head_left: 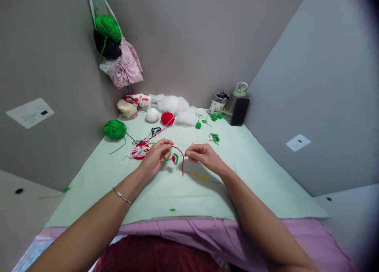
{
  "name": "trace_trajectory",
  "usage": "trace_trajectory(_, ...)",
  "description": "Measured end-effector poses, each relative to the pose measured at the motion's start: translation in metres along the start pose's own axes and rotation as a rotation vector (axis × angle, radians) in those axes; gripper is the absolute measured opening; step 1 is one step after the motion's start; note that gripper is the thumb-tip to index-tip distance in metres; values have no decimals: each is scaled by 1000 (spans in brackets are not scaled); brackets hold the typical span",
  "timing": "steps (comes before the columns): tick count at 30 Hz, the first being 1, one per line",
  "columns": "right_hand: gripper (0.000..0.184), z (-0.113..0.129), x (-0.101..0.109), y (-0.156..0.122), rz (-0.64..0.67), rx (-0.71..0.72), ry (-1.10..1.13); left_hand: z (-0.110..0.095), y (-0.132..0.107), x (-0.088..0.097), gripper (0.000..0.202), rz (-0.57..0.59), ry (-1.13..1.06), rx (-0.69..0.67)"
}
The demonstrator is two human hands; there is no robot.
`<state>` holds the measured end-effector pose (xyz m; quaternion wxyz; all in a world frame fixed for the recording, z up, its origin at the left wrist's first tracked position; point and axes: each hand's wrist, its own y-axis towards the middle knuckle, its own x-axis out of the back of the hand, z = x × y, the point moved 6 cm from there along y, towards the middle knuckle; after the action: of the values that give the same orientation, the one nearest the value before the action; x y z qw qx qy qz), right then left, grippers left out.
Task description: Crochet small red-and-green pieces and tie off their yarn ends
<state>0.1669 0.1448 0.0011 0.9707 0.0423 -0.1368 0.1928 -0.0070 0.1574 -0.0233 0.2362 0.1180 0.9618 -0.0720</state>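
Note:
My left hand (158,155) is closed in a pinch, with a length of red yarn (181,157) curving out from its fingertips and hanging toward the table. Beside those fingers is a small crocheted piece (175,158) in red, white and green. My right hand (204,155) is pinched shut a little to the right of it. A thin dark strand seems to run from the piece to the right fingertips; what exactly they grip is too small to tell. Below the hands, a yellow-handled crochet hook (199,176) lies on the pale green cloth (254,189).
Near my left hand lie a red and white yarn bundle (140,150) and a green yarn ball (115,129). Behind are a red ball (167,118), a white ball (152,114) and stuffing (174,105). A phone (239,111) leans by a bottle (240,89). Green scraps (214,137) lie right.

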Motion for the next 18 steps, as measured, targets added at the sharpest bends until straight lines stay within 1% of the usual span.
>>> trace_trajectory(2, 28, 4, 0, -1, -5, 12, -37, 3, -2, -5, 16, 51, 96, 18)
trace_trajectory(5, 27, 7, 1, -1, -37, 34, -67, 10, -6, -12, 21, 170, 208, 71)
trace_trajectory(7, 27, 7, 2, 0, -57, 40, -68, 14, -7, -16, 26, 256, 253, 100)
trace_trajectory(9, 26, 6, 3, 0, -59, 45, -66, 17, -7, -18, 29, 311, 286, 119)
trace_trajectory(11, 26, 7, 4, 0, -54, 55, -61, 19, -7, -19, 29, 324, 321, 129)
trace_trajectory(15, 27, 8, 5, -1, -59, 72, -50, 18, -6, -16, 31, 260, 370, 118)
trace_trajectory(18, 24, 10, 1, -1, -62, 110, -64, 20, -8, -17, 29, 269, 419, 129)
